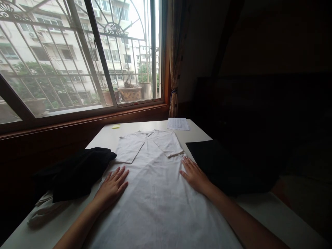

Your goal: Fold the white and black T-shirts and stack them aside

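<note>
A white T-shirt (155,193) lies spread on the white table, its collar at the far end and both short sleeves folded inward over the body. My left hand (112,186) rests flat on the shirt's left edge, fingers stretched forward below the left sleeve. On the opposite edge, just below the right sleeve, my right hand (194,174) lies with fingers spread. Neither hand grips the cloth. Soft wrinkles run across the shirt's middle, and its lower end passes out of view at the bottom.
Left of the shirt, a heap of black cloth (77,171) lies over some white cloth (46,209). Dark fabric (228,169) covers the table's right side. Papers (178,123) and a yellow sticky note (116,126) lie at the far end of the table (103,136), near a window.
</note>
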### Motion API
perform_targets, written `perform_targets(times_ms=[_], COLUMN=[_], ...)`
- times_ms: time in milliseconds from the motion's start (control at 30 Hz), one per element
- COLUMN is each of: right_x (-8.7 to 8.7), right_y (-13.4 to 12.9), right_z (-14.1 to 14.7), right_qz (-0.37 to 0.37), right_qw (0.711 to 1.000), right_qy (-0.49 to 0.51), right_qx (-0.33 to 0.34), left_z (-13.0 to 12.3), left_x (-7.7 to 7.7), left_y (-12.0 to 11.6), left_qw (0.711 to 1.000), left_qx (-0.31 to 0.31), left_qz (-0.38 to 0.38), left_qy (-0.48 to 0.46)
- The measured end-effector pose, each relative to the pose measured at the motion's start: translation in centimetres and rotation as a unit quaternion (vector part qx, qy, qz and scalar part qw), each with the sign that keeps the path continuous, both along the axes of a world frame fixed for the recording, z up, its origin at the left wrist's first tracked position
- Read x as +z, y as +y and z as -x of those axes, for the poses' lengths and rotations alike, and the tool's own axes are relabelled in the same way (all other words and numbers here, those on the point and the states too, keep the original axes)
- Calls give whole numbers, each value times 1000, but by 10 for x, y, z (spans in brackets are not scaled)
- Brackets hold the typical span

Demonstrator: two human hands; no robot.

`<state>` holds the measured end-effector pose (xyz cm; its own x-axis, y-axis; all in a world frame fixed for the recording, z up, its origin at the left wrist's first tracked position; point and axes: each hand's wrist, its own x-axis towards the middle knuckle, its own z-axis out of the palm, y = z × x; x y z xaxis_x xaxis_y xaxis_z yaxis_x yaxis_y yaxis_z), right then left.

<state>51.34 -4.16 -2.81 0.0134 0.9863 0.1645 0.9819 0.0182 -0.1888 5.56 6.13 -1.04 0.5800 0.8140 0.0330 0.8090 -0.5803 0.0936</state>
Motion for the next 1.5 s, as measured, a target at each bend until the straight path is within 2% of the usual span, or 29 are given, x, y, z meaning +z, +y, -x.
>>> perform_targets(times_ms=[167, 233, 300, 367, 500, 633, 800, 900, 1000, 1133, 1333, 1433, 1500], right_x=[6, 11, 15, 17, 14, 25, 68, 98, 123, 146, 186, 203, 208], right_y=[-26, -45, -69, -95, -146, -171, -160, -148, -137, -123, -96, -85, -80], right_z=[6, 4, -3, -13, -26, -27, -29, -34, -43, -66, -100, -105, -102], right_qz=[-75, -76, -37, 33, 152, 159, 92, 66, 72, 39, 5, 8, 15], right_qw=[997, 995, 992, 984, 949, 922, 931, 936, 934, 938, 947, 943, 941], right_qy=[26, 49, 92, 149, 263, 341, 336, 336, 346, 337, 317, 327, 332], right_qx=[-18, -44, -75, -92, -89, -92, -105, -79, -55, -71, -57, -62, -59], left_z=[2, 1, 1, 0, -1, -3, -10, -19, -32, -55, -80, -76, -66], left_x=[0, 0, 0, 1, 2, 2, 3, 5, 9, 23, 56, 68, 76], left_y=[-2, -2, -2, -3, -4, -6, -15, -26, -42, -74, -121, -125, -114], left_qw=[1000, 1000, 1000, 1000, 1000, 999, 998, 994, 989, 980, 972, 973, 978], left_qx=[5, 5, 6, 10, 19, 33, 68, 109, 140, 174, 134, 105, 87], left_qz=[-1, -3, -3, -4, -6, 0, 0, 17, 47, 71, 129, 135, 125], left_qy=[-5, -7, -7, -8, -7, 6, 11, 19, 25, 63, 142, 153, 140])
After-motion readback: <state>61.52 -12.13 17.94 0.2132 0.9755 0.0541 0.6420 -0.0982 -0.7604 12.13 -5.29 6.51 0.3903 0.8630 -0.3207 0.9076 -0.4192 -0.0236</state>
